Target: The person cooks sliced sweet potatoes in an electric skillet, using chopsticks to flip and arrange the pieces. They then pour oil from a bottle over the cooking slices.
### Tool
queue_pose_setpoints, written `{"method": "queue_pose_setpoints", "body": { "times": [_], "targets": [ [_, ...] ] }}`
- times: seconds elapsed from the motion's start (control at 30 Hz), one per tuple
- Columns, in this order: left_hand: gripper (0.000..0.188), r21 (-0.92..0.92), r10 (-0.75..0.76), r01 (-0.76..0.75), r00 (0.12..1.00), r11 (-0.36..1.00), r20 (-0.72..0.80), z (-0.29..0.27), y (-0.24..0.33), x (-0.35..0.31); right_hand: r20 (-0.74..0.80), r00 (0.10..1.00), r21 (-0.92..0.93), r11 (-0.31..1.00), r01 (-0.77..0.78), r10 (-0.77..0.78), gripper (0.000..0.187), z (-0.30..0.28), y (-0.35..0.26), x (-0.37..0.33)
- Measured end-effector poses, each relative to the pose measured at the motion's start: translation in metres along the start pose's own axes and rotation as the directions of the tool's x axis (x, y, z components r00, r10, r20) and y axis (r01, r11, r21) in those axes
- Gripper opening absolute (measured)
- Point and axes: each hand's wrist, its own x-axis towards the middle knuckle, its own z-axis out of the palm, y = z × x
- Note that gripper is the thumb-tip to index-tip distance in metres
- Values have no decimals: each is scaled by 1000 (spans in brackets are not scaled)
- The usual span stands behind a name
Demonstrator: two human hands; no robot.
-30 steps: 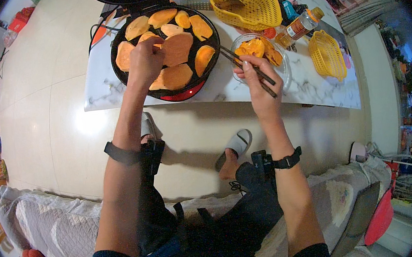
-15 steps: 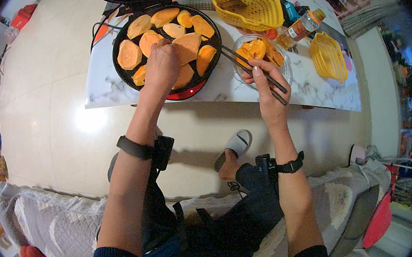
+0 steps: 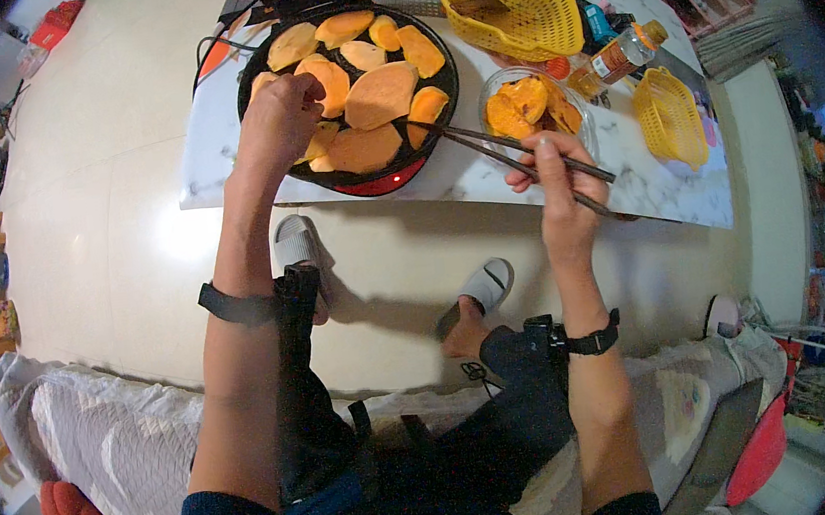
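The left hand (image 3: 280, 121) is curled over the nine o'clock side of the round black pan (image 3: 252, 73), its fingers closed on an orange slice (image 3: 325, 138) lying there among the others. The right hand (image 3: 555, 192), at about four o'clock from the pan, pinches a pair of dark chopsticks (image 3: 512, 151) whose tips reach the pan's edge. A glass bowl (image 3: 588, 128) of slices sits just beside, at three o'clock.

I count two yellow baskets (image 3: 509, 1) (image 3: 671, 115) on my desk (image 3: 647, 188), one black pan (image 3: 350, 88) and one glass bowl (image 3: 534, 109). One pair of chopsticks (image 3: 522, 150), one amber bottle (image 3: 624, 52), and two slippers (image 3: 296, 250) (image 3: 484, 288) on the floor.
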Motion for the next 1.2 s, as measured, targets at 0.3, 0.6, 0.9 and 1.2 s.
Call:
{"method": "queue_pose_setpoints", "body": {
  "times": [0.3, 0.6, 0.9, 1.2],
  "targets": [
    [16, 93, 32, -40, 996, 995, 88, -16, -18, -17, 31, 995, -53, 994, -98, 99, 27, -3, -5, 1],
    [26, 226, 116, -138, 988, 964, 104, -8, -24, -32, 21, 997, -86, 993, -76, 78, 29, -10, -3, 1],
    [21, 270, 195, -190, 981, 944, 5, 0, -14, -34, 23, 996, -92, 992, -84, 86, 28, -9, -5, 1],
    [21, 333, 75, -51, 995, 941, -61, 14, -14, -26, 29, 995, -85, 992, -90, 93, 28, -10, -5, 0]
  ]
}}
